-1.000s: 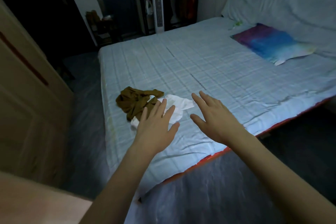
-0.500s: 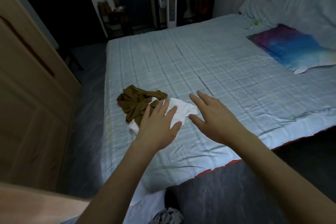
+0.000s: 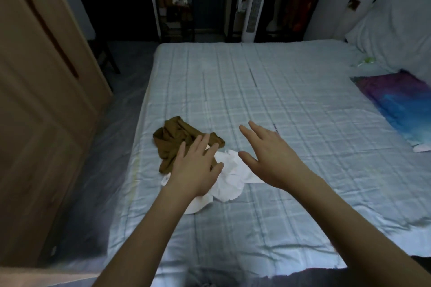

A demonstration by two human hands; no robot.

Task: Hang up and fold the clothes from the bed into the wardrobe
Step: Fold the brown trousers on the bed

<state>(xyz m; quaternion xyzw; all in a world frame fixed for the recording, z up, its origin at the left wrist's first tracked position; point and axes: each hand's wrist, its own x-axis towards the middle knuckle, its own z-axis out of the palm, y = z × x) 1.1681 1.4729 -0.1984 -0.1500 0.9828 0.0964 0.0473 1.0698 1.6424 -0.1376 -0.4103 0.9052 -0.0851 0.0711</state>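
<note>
Over bed (image 3: 279,91): left hand (image 3: 196,170), right hand (image 3: 268,154) spread above brown garment (image 3: 172,140), white garment (image 3: 231,177); no legible writing.

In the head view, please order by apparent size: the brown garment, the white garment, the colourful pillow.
1. colourful pillow, though cut by the frame edge
2. and 3. unsure: brown garment and white garment, both partly hidden by the hands

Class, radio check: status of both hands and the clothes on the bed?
Left hand open, over brown garment. Right hand open, over white garment. Both garments crumpled on the bed. Nothing blocking.
</note>
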